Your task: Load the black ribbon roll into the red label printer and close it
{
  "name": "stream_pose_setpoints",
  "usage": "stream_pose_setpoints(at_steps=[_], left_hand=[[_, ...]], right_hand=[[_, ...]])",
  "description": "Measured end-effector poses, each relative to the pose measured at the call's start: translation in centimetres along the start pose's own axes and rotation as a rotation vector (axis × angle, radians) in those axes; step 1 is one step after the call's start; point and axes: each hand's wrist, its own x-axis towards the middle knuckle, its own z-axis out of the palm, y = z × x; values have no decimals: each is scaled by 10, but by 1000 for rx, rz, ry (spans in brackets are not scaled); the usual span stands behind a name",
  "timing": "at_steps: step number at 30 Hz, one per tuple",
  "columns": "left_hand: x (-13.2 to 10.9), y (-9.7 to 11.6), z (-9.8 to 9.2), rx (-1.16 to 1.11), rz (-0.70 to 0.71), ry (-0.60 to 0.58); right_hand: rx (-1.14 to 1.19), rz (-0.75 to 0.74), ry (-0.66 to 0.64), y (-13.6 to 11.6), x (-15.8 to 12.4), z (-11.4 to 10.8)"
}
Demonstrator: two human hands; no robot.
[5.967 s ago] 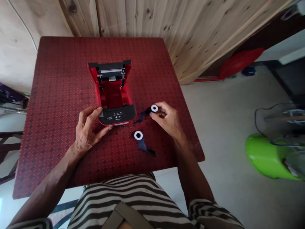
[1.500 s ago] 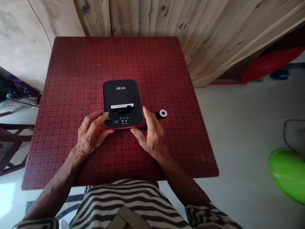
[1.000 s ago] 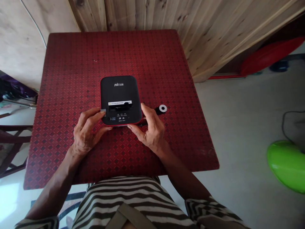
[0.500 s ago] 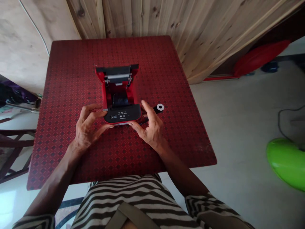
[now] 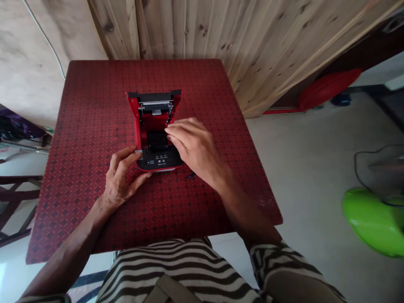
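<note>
A small red and black label printer [image 5: 160, 160] stands on the table with its lid [image 5: 154, 101] raised, so the roller and dark inner compartment show. My left hand [image 5: 120, 176] grips its front left corner, fingers on the top edge and thumb low at the front. Over the right side of the compartment is my right hand [image 5: 195, 147], its fingertips drawn together at the inner wall. Whether anything small is between those fingertips cannot be made out. A thin black piece [image 5: 190, 176] lies just right of the printer, partly covered by my right hand.
The square table [image 5: 94, 97] has a red patterned cover. Wooden boards [image 5: 189, 29] form the wall behind it. A dark wooden chair [image 5: 19, 189] is at the left; a bright green rounded object [image 5: 372, 223] and a cable sit on the floor at the right.
My right hand has left the printer's front right corner and moved up over the open compartment. It now hides the white-ended roll seen beside the printer. My left hand keeps its grip.
</note>
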Motion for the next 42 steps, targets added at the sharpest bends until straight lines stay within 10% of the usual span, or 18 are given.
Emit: stream_pose_setpoints(at_steps=[6,17,28,33,42], left_hand=[[-1,1,0,2,3,-18],[-2,3,-1,-9,-25,-63],[-2,3,0,16,-33,-58],[-3,1,0,12,-17,-48],[-1,2,1,-5,-11,-14]], right_hand=[[-244,-9,-452,-10,58,16],[-293,-89,-580,-8,70,22],[-29,-38,-174,-18,30,-29],[284,228,57,29,1,-60],[444,470,127,128,-36,2]])
